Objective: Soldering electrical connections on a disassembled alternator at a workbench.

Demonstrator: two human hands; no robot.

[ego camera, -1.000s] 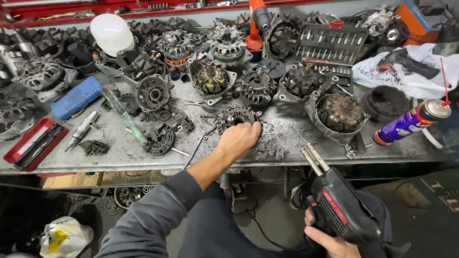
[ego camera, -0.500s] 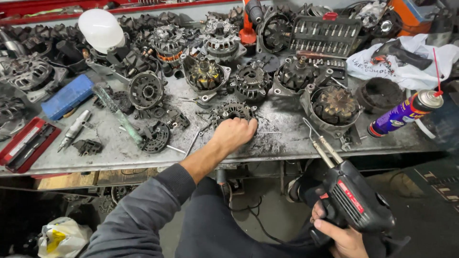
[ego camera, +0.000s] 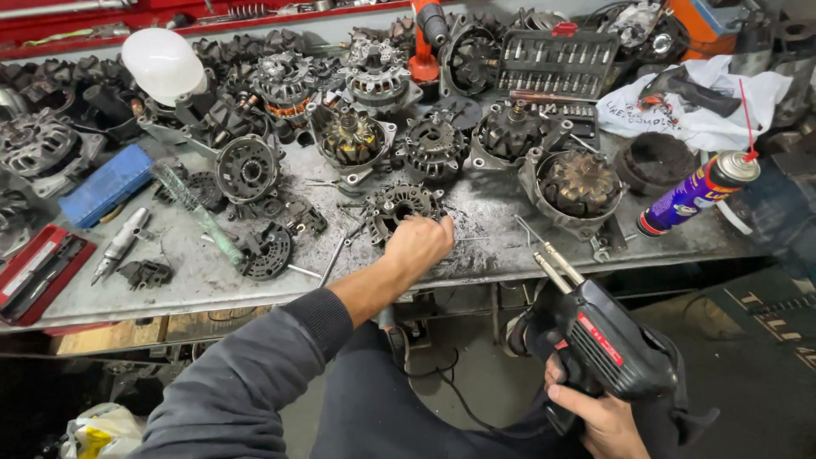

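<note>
A person's left hand (ego camera: pixel 418 242) rested on a dark round alternator part (ego camera: pixel 398 206) lying on the grimy metal workbench (ego camera: pixel 493 212), fingers apparently curled against it. Below the workbench's front edge, the right hand (ego camera: pixel 599 416) clasped a black soldering gun (ego camera: pixel 608 344). A blue spray can (ego camera: pixel 693 194) lay toward the workbench's right end.

A purple spray can (ego camera: pixel 693 193) with a yellow label band lies at the bench's right end. A white printed bag (ego camera: pixel 693 106) sits behind it. A red label strip (ego camera: pixel 600 338) runs along the black soldering gun (ego camera: pixel 608 344).
</note>
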